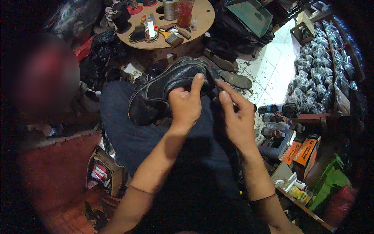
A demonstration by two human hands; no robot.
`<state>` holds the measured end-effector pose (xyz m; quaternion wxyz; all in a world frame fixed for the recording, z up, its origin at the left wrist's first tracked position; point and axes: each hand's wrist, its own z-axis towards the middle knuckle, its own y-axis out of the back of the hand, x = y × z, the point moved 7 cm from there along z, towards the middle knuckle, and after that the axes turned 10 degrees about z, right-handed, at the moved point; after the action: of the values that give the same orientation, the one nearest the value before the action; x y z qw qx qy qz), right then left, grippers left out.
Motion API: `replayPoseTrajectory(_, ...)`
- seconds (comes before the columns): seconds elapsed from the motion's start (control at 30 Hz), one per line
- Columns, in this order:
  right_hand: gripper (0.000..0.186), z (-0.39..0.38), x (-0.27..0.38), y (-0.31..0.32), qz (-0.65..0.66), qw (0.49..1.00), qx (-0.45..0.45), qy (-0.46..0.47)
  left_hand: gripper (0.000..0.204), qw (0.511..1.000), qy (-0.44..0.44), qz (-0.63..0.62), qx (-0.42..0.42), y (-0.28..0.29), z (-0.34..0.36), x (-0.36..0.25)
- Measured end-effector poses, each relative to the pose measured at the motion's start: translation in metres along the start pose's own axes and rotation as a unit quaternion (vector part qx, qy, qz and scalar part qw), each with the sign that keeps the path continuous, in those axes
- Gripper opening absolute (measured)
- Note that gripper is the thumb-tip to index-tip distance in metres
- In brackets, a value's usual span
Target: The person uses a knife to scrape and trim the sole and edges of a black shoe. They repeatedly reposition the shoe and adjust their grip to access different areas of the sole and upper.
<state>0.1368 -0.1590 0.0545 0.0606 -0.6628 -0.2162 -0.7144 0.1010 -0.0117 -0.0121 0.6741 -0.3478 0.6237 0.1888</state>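
Note:
A black leather shoe point(183, 72) lies on its side over my lap, its stitched sole edge turned up and away. My left hand point(185, 107) grips it from the near side, fingers inside the opening and thumb on the outer leather. At the right of the shoe, my right hand point(238, 121) is closed in a pinch beside a dark pointed flap of the upper. What sits between those fingertips is too dark and thin to make out. Dark blue trousers point(128, 136) lie under the shoe.
Ahead stands a round wooden table point(204, 17) with thread spools, a brush point(171, 38) and hand tools. Loose shoes point(235, 79) lie on the tiled floor beyond. Plastic-wrapped goods point(315, 74) fill the right side, above bottles point(274, 128) and orange boxes point(302, 151).

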Motion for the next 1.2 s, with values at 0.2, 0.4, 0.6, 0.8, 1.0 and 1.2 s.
replayPoseTrajectory(0.2,0.03,-0.011,0.02,0.01,-0.204,0.975,0.02,0.083,0.023,0.998,-0.001,0.065,-0.009,0.0,-0.008,0.002)
replayPoseTrajectory(0.4,0.03,-0.004,0.016,-0.008,-0.192,0.976,-0.027,0.104,0.028,0.994,0.041,0.094,-0.035,-0.001,-0.004,0.008)
replayPoseTrajectory(0.6,0.03,0.014,0.009,-0.013,-0.096,0.992,-0.028,0.082,0.024,0.993,0.039,0.106,-0.038,-0.002,0.005,0.008)
replayPoseTrajectory(0.8,0.045,0.015,-0.018,0.005,0.355,0.873,0.054,-0.329,0.018,0.997,0.005,0.07,-0.016,-0.002,0.006,-0.001)
replayPoseTrajectory(1.0,0.041,0.003,0.009,0.061,-0.005,0.999,-0.011,-0.048,0.01,1.0,-0.01,0.012,0.019,-0.002,0.004,-0.012)
replayPoseTrajectory(1.2,0.036,-0.014,0.006,0.049,-0.11,0.992,0.036,0.048,0.014,0.995,0.012,0.042,0.094,-0.007,-0.001,-0.02)
